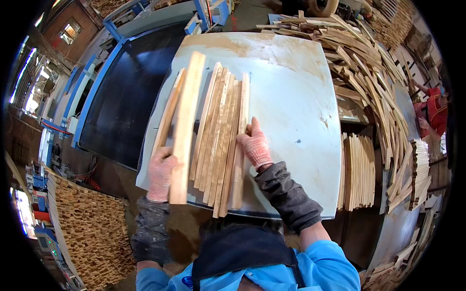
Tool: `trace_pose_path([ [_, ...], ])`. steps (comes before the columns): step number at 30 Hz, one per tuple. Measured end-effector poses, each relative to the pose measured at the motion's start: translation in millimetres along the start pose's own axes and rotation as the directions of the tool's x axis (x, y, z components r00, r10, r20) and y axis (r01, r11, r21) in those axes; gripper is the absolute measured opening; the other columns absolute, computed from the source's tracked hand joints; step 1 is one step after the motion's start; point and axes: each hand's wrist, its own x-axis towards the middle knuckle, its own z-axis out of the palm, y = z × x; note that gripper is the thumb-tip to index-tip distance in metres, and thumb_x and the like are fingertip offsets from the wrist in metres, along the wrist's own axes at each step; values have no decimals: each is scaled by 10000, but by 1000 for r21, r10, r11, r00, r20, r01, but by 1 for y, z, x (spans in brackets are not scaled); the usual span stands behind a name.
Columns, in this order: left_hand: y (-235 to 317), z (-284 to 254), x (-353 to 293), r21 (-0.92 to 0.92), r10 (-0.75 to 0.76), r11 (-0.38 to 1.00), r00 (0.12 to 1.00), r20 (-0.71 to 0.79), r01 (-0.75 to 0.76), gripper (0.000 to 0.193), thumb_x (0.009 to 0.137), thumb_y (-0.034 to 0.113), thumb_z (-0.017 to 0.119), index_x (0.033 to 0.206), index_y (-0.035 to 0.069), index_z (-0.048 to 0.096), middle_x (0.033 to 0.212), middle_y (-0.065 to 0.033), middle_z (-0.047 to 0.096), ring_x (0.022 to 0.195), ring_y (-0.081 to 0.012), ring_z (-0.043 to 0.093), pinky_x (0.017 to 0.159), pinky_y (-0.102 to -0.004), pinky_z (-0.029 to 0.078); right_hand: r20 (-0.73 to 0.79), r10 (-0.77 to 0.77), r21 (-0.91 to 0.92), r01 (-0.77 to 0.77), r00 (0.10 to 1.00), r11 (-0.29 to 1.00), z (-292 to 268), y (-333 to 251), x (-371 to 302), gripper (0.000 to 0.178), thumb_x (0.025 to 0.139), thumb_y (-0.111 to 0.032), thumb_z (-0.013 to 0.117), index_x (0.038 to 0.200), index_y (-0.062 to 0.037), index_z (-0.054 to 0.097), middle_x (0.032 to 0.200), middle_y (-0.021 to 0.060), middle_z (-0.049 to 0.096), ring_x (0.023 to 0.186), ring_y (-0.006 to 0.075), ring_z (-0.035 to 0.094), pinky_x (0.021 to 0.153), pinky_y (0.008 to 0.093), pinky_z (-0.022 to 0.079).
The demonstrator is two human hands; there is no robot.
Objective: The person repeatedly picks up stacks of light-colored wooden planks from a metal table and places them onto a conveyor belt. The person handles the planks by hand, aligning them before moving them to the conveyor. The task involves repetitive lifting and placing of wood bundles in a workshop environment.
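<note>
My left hand (pixel 162 175), in a pinkish work glove, is closed around a pale wooden strip (pixel 187 131) that it holds raised over the worktable's left part. Behind that strip, darker wooden strips (pixel 168 114) lie at the table's left edge. Several wooden strips (pixel 216 140) lie side by side in the middle, their near ends jutting over the front edge. My right hand (pixel 256 145), gloved too, rests against the rightmost strip (pixel 241 140), thumb and fingers at its side. The pale blue tabletop (pixel 296 111) carries brown smears at its far end.
At the left stands a blue-framed machine with a dark bed (pixel 128 92). A large stack of wood ends (pixel 92 228) fills the lower left. Loose offcuts (pixel 374 92) heap up at the right, above upright strips (pixel 358 169). A person in red (pixel 432 114) is at the far right.
</note>
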Motion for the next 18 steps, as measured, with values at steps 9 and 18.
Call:
trace_pose_path([
  [9, -47, -147, 114, 181, 37, 983, 996, -85, -21, 314, 942, 121, 609, 1188, -61, 682, 1069, -87, 714, 950, -154, 666, 897, -332, 568, 10, -91, -701, 72, 996, 710, 39, -12, -18, 731, 968, -428, 705, 1549, -49, 474, 1237, 275, 697, 1179, 486, 677, 994, 529, 552],
  [18, -62, -145, 147, -236, -209, 931, 937, 280, 278, 372, 928, 186, 551, 1225, -30, 612, 1085, -108, 674, 976, -197, 678, 912, -351, 584, -172, -68, -736, -83, 983, 672, 121, -6, -3, 970, 900, -526, 790, 1619, -1, 405, 1470, 233, 573, 1320, 427, 619, 1104, 501, 523],
])
